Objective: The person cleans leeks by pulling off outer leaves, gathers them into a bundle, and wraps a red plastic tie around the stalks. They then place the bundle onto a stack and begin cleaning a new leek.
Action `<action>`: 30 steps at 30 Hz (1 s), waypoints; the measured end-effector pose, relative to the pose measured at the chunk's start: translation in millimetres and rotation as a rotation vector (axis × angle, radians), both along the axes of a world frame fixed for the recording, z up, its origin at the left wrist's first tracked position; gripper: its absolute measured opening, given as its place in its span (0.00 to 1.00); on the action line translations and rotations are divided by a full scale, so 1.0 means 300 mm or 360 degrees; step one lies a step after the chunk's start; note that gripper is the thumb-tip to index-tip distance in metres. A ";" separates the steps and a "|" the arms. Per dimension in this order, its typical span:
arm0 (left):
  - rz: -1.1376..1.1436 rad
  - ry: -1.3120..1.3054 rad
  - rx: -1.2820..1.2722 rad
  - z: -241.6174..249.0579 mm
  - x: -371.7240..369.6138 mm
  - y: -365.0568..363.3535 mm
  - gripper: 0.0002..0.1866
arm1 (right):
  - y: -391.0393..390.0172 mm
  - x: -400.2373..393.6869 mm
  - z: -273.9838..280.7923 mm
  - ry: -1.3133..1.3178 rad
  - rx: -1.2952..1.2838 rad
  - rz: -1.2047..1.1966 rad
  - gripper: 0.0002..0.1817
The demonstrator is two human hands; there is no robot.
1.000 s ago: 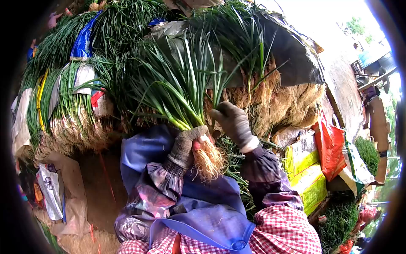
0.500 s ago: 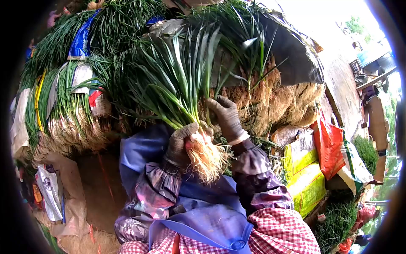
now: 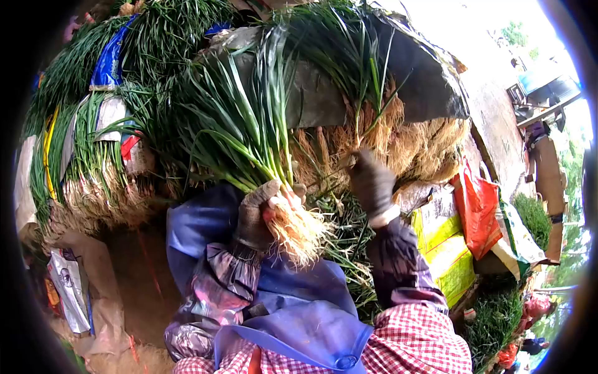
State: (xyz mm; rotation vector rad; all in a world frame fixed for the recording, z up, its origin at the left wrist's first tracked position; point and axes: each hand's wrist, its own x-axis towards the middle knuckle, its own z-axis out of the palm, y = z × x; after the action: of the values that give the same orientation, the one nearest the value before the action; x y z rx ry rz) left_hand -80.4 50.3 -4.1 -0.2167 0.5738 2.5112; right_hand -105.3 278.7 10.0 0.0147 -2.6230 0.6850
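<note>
The gloved left hand (image 3: pixel 258 215), in a rough knitted glove with worn fingertips, is clenched around a bunch of green onions (image 3: pixel 249 134) at the neck, where flat glossy leaves fan toward eleven o'clock and a tangle of pale, stringy roots (image 3: pixel 302 234) hangs toward five o'clock. The gloved right hand (image 3: pixel 372 184), at three o'clock from it, curls its fingers into the matted straw-coloured roots of the big pile (image 3: pixel 398 140), pinching some stalks there. A smooth blue apron (image 3: pixel 299 311) lies below.

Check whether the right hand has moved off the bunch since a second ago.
Yes. The right hand has left the bunch in the left hand, shifting right toward the rooted pile.
</note>
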 end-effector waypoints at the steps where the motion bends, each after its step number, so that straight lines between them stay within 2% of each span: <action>1: 0.0017 0.0032 -0.0006 0.009 0.000 0.009 0.23 | 0.016 -0.046 0.053 0.0004 0.0233 -0.0279 0.14; 2: -0.0008 -0.0007 0.0127 0.019 0.003 0.010 0.24 | 0.036 -0.097 0.057 0.0007 0.0336 -0.0300 0.13; 5: 0.0039 -0.0023 -0.0081 0.053 0.002 0.019 0.24 | 0.065 -0.186 -0.056 -0.0127 0.0415 -0.0138 0.13; 6: 0.0054 -0.0134 -0.0022 0.082 0.005 0.027 0.22 | 0.013 -0.153 -0.038 -0.0006 0.0450 -0.0014 0.12; 7: 0.0046 0.0071 0.0076 0.009 -0.003 0.005 0.21 | -0.036 -0.105 -0.020 0.0152 0.0465 0.0126 0.14; 9: -0.0039 0.0067 -0.0006 -0.006 0.002 -0.005 0.19 | -0.157 0.007 0.041 -0.0308 0.0542 0.0242 0.13; 11: -0.0064 -0.0010 -0.0082 -0.030 0.000 -0.005 0.18 | -0.210 0.076 0.039 -0.0555 0.0561 0.0500 0.12; 13: -0.0013 0.0046 -0.0089 -0.055 0.002 -0.004 0.18 | -0.149 0.087 0.107 -0.0512 0.0183 0.0975 0.09; 15: 0.0002 -0.0042 -0.0008 -0.024 0.002 -0.002 0.18 | -0.112 0.068 0.110 -0.1176 -0.1401 0.0871 0.11; 16: 0.0010 -0.0084 0.0038 -0.010 0.002 0.002 0.18 | -0.090 0.045 0.123 -0.1347 -0.1673 0.0767 0.14; 19: -0.0006 0.0013 0.0158 -0.003 0.016 0.001 0.19 | -0.111 -0.038 -0.113 -0.1135 -0.2133 0.0463 0.15; 20: -0.0161 -0.0010 0.0300 -0.039 0.007 -0.022 0.19 | -0.151 -0.028 -0.068 -0.1323 -0.2635 0.0671 0.16; 21: -0.0163 -0.0009 0.0301 -0.039 0.007 -0.018 0.19 | -0.174 -0.040 -0.086 -0.1364 -0.2724 0.0791 0.16; 23: -0.0170 0.0007 0.0316 -0.035 0.001 -0.011 0.20 | -0.223 -0.034 -0.089 -0.1080 -0.3051 0.1126 0.15; 25: -0.0129 0.0040 0.0337 -0.043 -0.003 -0.009 0.20 | -0.245 -0.045 -0.096 -0.1016 -0.3025 0.0868 0.15; 26: -0.0126 0.0049 0.0363 -0.058 -0.008 -0.005 0.21 | -0.275 -0.043 -0.061 -0.0814 -0.2822 0.0514 0.11; 27: -0.0119 0.0061 0.0393 -0.068 -0.012 -0.004 0.21 | -0.272 -0.049 -0.085 -0.0690 -0.2412 0.0277 0.07; 29: -0.0158 0.0051 0.0307 -0.038 0.007 -0.020 0.19 | -0.211 -0.076 -0.189 -0.0171 -0.2061 0.0166 0.05; 30: -0.0161 0.0044 0.0349 -0.040 0.003 -0.018 0.21 | -0.160 -0.072 -0.195 -0.0240 -0.1941 0.0302 0.04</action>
State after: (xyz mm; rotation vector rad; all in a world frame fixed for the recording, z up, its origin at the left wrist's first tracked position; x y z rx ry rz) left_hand -79.4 44.9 -16.1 -0.0691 0.3082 2.4581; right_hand -126.9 230.8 -48.4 -0.1524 -1.9110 2.2622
